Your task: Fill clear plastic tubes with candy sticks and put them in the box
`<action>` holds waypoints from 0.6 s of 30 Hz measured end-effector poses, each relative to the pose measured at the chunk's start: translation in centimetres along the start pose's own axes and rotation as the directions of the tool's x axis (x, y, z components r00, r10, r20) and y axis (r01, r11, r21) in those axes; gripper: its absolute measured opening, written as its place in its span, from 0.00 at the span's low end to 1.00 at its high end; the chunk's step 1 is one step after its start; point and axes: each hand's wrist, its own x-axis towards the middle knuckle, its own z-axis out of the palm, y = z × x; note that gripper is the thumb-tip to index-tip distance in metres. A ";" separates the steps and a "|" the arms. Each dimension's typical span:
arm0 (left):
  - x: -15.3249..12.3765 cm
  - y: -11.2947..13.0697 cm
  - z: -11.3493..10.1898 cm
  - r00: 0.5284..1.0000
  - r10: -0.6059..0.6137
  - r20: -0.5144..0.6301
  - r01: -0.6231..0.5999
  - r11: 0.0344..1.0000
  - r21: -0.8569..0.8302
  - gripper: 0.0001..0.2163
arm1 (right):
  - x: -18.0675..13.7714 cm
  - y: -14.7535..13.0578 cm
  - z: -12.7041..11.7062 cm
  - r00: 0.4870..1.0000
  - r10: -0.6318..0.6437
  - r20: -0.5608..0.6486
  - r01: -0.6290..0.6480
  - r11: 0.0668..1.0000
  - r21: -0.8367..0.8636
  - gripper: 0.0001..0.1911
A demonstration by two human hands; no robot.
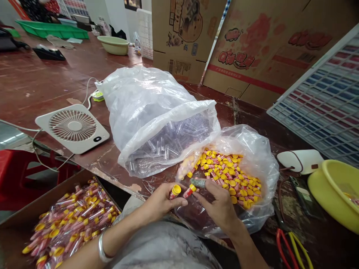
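My left hand [161, 200] is closed around a small red-printed piece with a yellow cap [176, 190], its round yellow end facing up. Close beside it, my right hand [220, 205] pinches another yellow-capped, red-printed piece [189, 191], tilted toward the left hand. A grey-green wrap covers one right fingertip. Beyond the right hand lies a clear plastic bag [259, 149] with many such yellow-capped pieces [221, 168]. A large white sack [146, 89] lies open behind, holding clear plastic tubes [168, 145]. At lower left, a carton [17, 216] holds many filled tubes with yellow caps [75, 220].
A white fan [74, 127] stands left of the sack. Red-and-yellow-handled scissors [288, 239], a phone [304, 196] and a yellow basin [325, 186] are at right. Cardboard boxes [246, 80] and a white crate [322, 93] stand behind. A red stool [14, 186] is at left.
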 end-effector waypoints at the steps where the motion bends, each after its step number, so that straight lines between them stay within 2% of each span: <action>1: 0.1 0.1 0.2 1.000 0.008 0.007 -0.007 0.997 -0.071 0.15 | 0.2 -0.5 -0.1 0.997 -0.048 0.056 0.047 0.999 0.013 0.08; 3: 0.2 0.3 0.6 1.000 -0.001 -0.003 0.000 0.976 -0.218 0.16 | 0.3 -1.2 0.1 0.986 -0.114 0.124 0.115 0.993 0.003 0.18; 5: 0.3 0.4 1.0 0.999 -0.049 -0.015 0.040 0.928 -0.372 0.18 | 0.1 -1.6 0.9 0.984 -0.156 0.088 0.162 0.984 -0.076 0.30; 6: 0.4 0.4 1.3 0.997 -0.078 -0.018 0.062 0.895 -0.442 0.19 | -0.1 -1.7 1.5 0.984 -0.170 0.047 0.175 0.977 -0.122 0.33; 8: 0.6 0.4 1.9 0.992 -0.123 -0.033 0.087 0.839 -0.537 0.21 | -0.4 -1.8 2.7 0.982 -0.184 -0.035 0.174 0.965 -0.195 0.33; 10: 0.7 0.3 2.4 0.989 -0.143 -0.039 0.095 0.815 -0.572 0.21 | -0.7 -1.9 3.7 0.977 -0.190 -0.092 0.164 0.958 -0.236 0.28; 13: 0.8 0.3 2.6 0.987 -0.159 0.016 0.139 0.809 -0.572 0.21 | -0.8 -2.1 4.2 0.967 -0.215 -0.134 0.172 0.946 -0.275 0.24; 15: 0.9 0.5 2.1 0.982 -0.163 0.093 0.187 0.838 -0.513 0.19 | -0.6 -2.1 3.7 0.970 -0.221 -0.101 0.188 0.946 -0.264 0.25; 17: 1.3 0.9 0.8 0.986 -0.115 0.121 0.149 0.932 -0.331 0.14 | -0.5 -1.6 2.5 0.980 -0.200 -0.002 0.195 0.954 -0.226 0.32; 18: 1.6 1.3 -0.1 0.994 -0.067 0.085 0.080 0.983 -0.166 0.10 | -0.4 -1.1 1.7 0.984 -0.173 0.043 0.178 0.960 -0.218 0.36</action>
